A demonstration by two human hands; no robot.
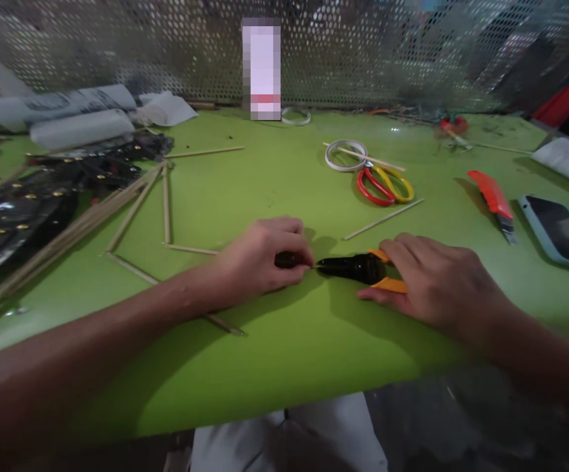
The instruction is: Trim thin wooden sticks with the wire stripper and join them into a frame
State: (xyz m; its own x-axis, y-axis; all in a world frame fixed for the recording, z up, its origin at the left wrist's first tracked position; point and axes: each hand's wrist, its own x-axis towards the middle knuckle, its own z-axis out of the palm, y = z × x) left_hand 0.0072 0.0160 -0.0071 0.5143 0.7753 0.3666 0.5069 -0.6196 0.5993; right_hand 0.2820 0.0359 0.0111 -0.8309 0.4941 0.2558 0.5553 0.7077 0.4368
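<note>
My right hand [434,278] is wrapped round the orange handles of black-jawed pliers [351,267], which point left just above the table. Close to the jaw tips, my left hand [277,255] is closed in a pinch on something too small to make out. From behind that hand and forearm run thin bamboo sticks [167,203], joined at their ends into an angular zigzag frame. One stick end [228,326] shows below my left wrist. A loose thin stick [383,219] lies beyond the pliers.
Scissors with red and yellow handles [375,190] lie beside a tape roll [331,160]. To the right are an orange cutter knife [491,196] and a phone [560,233]. Black studded material [43,190] and white paper rolls [82,128] lie left. Perforated metal mesh [166,59] stands behind the green table.
</note>
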